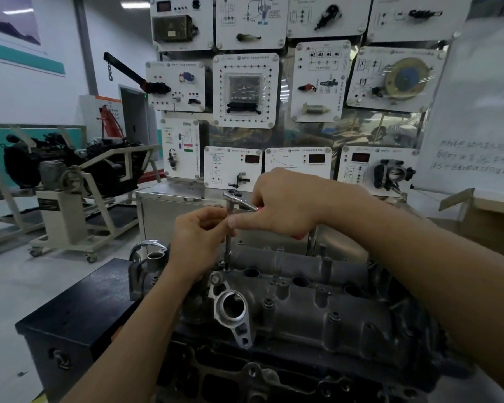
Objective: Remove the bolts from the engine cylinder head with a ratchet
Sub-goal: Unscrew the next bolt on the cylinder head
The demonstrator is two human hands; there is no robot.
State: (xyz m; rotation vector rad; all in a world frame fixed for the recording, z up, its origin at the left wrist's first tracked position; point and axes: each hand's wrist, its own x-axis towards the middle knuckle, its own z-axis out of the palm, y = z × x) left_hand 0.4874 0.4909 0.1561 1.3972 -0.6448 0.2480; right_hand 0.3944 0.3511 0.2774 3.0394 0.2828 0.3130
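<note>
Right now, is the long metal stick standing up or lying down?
Standing up. The extension bar runs straight down from the ratchet to the cylinder head.

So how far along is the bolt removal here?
Done: nothing visibly removed yet. In hand: the right hand grips the ratchet handle, and the left hand pinches its extension, whose tip sits at the cylinder head's left end. Left: several bolts still stand along the head.
</note>
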